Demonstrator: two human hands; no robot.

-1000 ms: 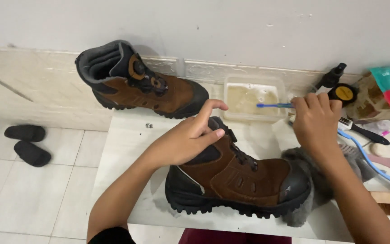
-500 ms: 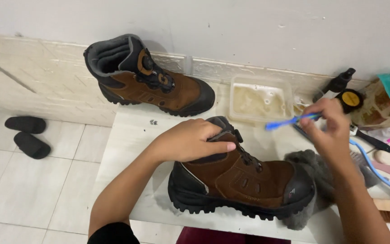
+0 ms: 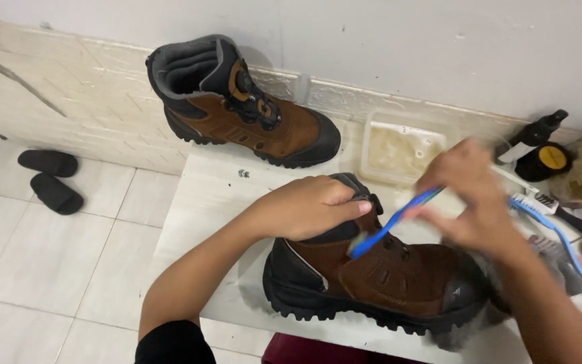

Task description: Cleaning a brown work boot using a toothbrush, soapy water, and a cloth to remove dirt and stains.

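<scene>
boot (image 3: 399,283): matt brown suede, rough black rubber sole | toothbrush (image 3: 389,226): glossy blue plastic

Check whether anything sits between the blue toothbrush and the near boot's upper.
Nothing visible does. The right hand holds the blue toothbrush with its head at the near boot by the laces; the left hand grips the collar, off to the side.
</scene>
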